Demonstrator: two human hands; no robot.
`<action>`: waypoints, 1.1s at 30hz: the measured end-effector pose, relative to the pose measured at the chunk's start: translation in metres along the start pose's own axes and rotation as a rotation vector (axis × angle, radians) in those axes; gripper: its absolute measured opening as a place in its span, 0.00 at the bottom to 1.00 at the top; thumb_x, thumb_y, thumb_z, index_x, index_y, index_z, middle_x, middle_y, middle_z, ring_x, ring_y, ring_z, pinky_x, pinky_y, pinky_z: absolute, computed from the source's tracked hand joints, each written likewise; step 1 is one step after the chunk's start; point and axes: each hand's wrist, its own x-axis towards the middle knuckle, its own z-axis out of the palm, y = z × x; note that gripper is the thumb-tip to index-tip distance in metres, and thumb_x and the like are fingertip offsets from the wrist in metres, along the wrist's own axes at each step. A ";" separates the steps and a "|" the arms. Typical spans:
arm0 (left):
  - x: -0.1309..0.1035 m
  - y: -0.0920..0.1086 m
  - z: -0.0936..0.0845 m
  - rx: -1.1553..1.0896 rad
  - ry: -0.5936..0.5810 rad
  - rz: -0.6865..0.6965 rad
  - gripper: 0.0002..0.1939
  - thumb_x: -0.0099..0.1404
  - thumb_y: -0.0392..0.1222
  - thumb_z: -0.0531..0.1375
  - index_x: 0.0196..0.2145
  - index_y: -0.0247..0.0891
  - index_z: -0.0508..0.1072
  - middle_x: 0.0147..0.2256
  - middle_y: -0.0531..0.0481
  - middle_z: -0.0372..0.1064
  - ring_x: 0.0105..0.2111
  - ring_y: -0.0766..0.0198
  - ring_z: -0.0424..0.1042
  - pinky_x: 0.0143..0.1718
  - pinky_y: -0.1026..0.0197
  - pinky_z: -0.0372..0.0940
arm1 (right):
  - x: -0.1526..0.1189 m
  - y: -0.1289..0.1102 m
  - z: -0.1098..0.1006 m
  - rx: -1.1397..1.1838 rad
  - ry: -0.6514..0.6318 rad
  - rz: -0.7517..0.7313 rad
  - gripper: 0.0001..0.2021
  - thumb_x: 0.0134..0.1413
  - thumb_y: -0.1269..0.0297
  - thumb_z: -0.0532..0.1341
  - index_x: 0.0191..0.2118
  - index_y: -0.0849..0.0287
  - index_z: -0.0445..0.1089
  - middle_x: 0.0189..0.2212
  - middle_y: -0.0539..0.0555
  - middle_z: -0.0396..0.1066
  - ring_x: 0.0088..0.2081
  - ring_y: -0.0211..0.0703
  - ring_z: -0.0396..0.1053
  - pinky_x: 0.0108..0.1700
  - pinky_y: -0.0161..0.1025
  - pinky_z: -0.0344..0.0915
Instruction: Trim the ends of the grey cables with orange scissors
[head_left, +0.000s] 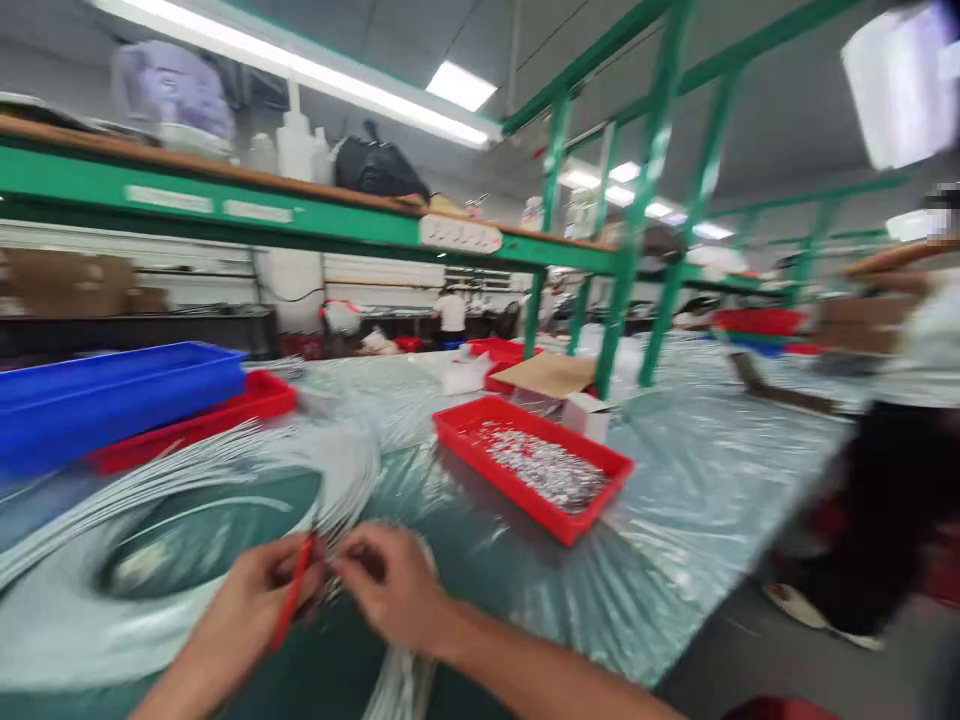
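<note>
My left hand [259, 590] is closed around a tool with red handles [294, 590], whose dark tip points up and away. Just right of it, my right hand [394, 580] is pinched at the end of a bundle of thin white wires; the exact piece between its fingertips is blurred. A large coil of white wires [337, 465] lies on the table to the left and beyond both hands, and more strands hang below my right hand. A red tray [525, 480] holding many small silvery pieces stands to the right, beyond my right hand.
Blue trays [127, 395] rest over a red tray [266, 397] at the left. Behind the silvery pieces are an opened cardboard box [547, 374] and green shelf posts [622, 290]. A person [885, 450] stands at the right, beyond the table's edge.
</note>
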 end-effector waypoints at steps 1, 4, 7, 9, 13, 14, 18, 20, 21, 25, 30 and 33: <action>-0.004 -0.002 -0.005 -0.066 -0.060 -0.031 0.18 0.51 0.53 0.64 0.21 0.36 0.68 0.18 0.56 0.62 0.20 0.68 0.61 0.21 0.66 0.56 | 0.000 -0.001 -0.003 0.026 -0.011 -0.012 0.09 0.59 0.62 0.57 0.34 0.60 0.72 0.24 0.48 0.68 0.25 0.33 0.62 0.27 0.30 0.57; -0.003 -0.005 -0.007 -0.226 -0.100 -0.056 0.11 0.52 0.46 0.63 0.27 0.36 0.69 0.20 0.56 0.63 0.21 0.68 0.62 0.24 0.66 0.58 | 0.004 0.000 -0.007 0.038 -0.051 -0.014 0.09 0.60 0.61 0.57 0.33 0.60 0.69 0.23 0.48 0.65 0.25 0.34 0.60 0.27 0.32 0.55; 0.001 -0.005 -0.004 -0.267 -0.109 -0.042 0.09 0.53 0.43 0.62 0.29 0.35 0.68 0.21 0.55 0.65 0.21 0.69 0.63 0.25 0.67 0.59 | 0.004 0.001 -0.008 0.056 -0.081 -0.013 0.10 0.62 0.61 0.55 0.32 0.59 0.68 0.23 0.48 0.64 0.25 0.34 0.59 0.27 0.33 0.55; 0.001 -0.005 -0.003 -0.267 -0.135 -0.023 0.06 0.55 0.39 0.61 0.30 0.35 0.68 0.23 0.54 0.66 0.23 0.69 0.64 0.26 0.67 0.60 | 0.002 0.002 -0.007 0.102 -0.106 0.005 0.12 0.64 0.60 0.53 0.32 0.59 0.67 0.23 0.48 0.63 0.24 0.35 0.60 0.27 0.34 0.55; -0.003 -0.003 -0.004 -0.266 -0.159 0.011 0.03 0.53 0.32 0.57 0.29 0.34 0.68 0.24 0.54 0.66 0.24 0.69 0.64 0.27 0.67 0.61 | 0.003 0.004 -0.005 0.262 -0.127 0.086 0.15 0.64 0.56 0.53 0.29 0.59 0.66 0.21 0.47 0.60 0.23 0.34 0.59 0.25 0.33 0.55; -0.003 -0.003 -0.005 -0.268 -0.157 0.015 0.03 0.53 0.31 0.57 0.29 0.34 0.68 0.24 0.55 0.66 0.24 0.70 0.63 0.27 0.67 0.61 | 0.003 0.004 -0.004 0.317 -0.138 0.122 0.16 0.63 0.54 0.54 0.28 0.59 0.65 0.20 0.47 0.59 0.21 0.33 0.58 0.23 0.33 0.54; -0.002 -0.005 -0.005 -0.264 -0.154 0.034 0.05 0.54 0.31 0.56 0.31 0.34 0.69 0.25 0.54 0.66 0.23 0.71 0.62 0.26 0.67 0.61 | 0.005 0.000 -0.005 0.579 -0.234 0.296 0.17 0.57 0.49 0.59 0.28 0.59 0.64 0.19 0.45 0.54 0.19 0.32 0.54 0.20 0.31 0.51; -0.003 -0.004 -0.005 -0.258 -0.150 0.036 0.05 0.55 0.31 0.56 0.31 0.34 0.69 0.26 0.53 0.67 0.24 0.70 0.63 0.26 0.67 0.61 | 0.006 -0.003 -0.008 0.685 -0.295 0.377 0.18 0.54 0.47 0.61 0.28 0.59 0.64 0.19 0.44 0.52 0.20 0.31 0.54 0.20 0.30 0.52; -0.003 -0.004 -0.005 -0.253 -0.146 0.035 0.04 0.55 0.31 0.57 0.31 0.34 0.69 0.26 0.53 0.67 0.24 0.70 0.63 0.26 0.67 0.61 | 0.006 -0.004 -0.009 0.724 -0.321 0.412 0.19 0.53 0.47 0.62 0.29 0.59 0.63 0.19 0.44 0.51 0.20 0.31 0.54 0.20 0.30 0.53; -0.005 -0.001 -0.006 -0.242 -0.128 0.036 0.03 0.56 0.32 0.58 0.31 0.34 0.69 0.25 0.54 0.67 0.24 0.70 0.62 0.26 0.67 0.60 | 0.006 -0.007 -0.012 0.810 -0.365 0.484 0.20 0.52 0.46 0.65 0.30 0.60 0.62 0.20 0.43 0.50 0.21 0.31 0.54 0.19 0.28 0.52; -0.006 0.000 -0.007 -0.237 -0.110 0.059 0.05 0.55 0.31 0.57 0.31 0.34 0.70 0.24 0.54 0.67 0.24 0.70 0.62 0.26 0.67 0.59 | 0.007 -0.007 -0.012 0.784 -0.350 0.462 0.19 0.53 0.48 0.65 0.29 0.60 0.63 0.20 0.44 0.53 0.21 0.31 0.54 0.19 0.29 0.52; -0.006 0.000 -0.007 -0.229 -0.085 0.046 0.05 0.54 0.31 0.57 0.31 0.34 0.69 0.23 0.55 0.65 0.23 0.70 0.61 0.24 0.67 0.58 | 0.007 -0.006 -0.011 0.616 -0.286 0.367 0.18 0.56 0.48 0.62 0.30 0.60 0.65 0.20 0.45 0.56 0.20 0.32 0.55 0.20 0.31 0.54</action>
